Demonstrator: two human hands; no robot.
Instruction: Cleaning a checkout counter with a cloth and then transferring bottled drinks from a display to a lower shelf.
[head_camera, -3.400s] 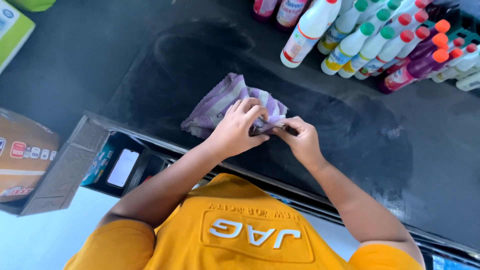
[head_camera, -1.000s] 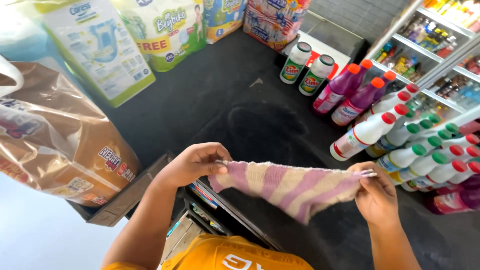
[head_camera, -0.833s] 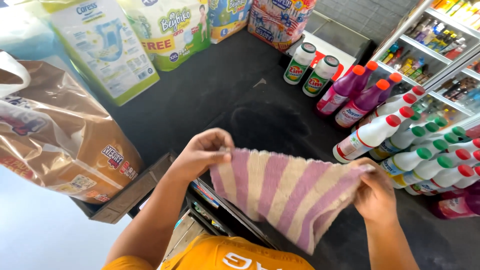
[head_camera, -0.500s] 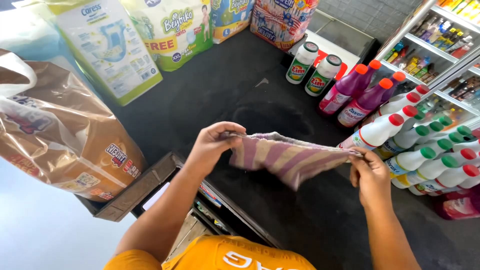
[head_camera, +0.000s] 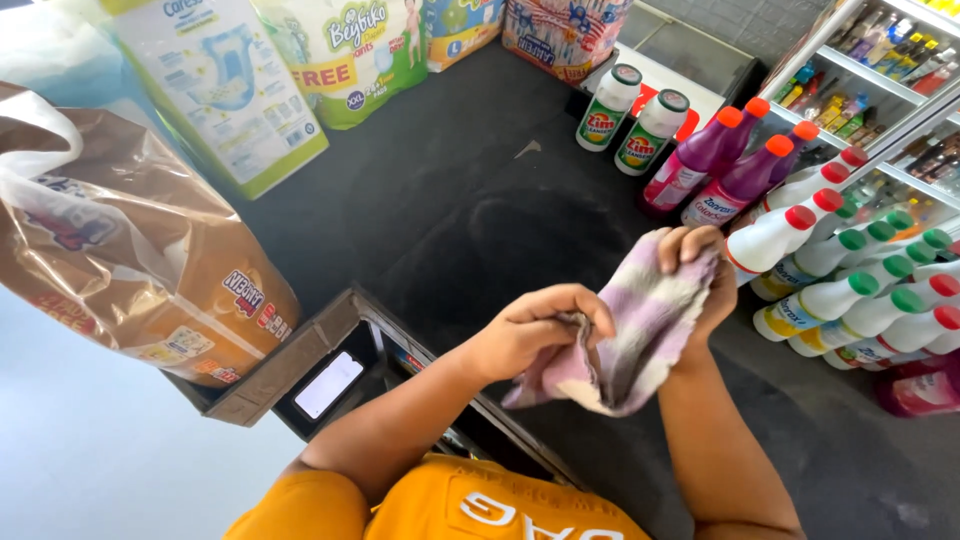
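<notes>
I hold a purple-and-cream striped cloth (head_camera: 638, 330) in both hands above a dark floor. My left hand (head_camera: 535, 330) grips the lower, bunched end of it. Its upper edge is pinched by my right hand (head_camera: 698, 272), which is raised a little higher. The cloth hangs folded and crumpled between the two hands. My orange shirt (head_camera: 450, 505) fills the bottom of the view.
Rows of white and purple plastic bottles (head_camera: 830, 265) stand at the right. Two green-labelled canisters (head_camera: 635, 120) stand farther back. A brown bag (head_camera: 130, 260) rests on a box at the left, with nappy packs (head_camera: 270, 75) behind. A phone (head_camera: 328, 385) lies in an open compartment.
The cloth was stretched wide between my hands; now my hands have come close together and the cloth is folded and bunched. My right hand has risen.
</notes>
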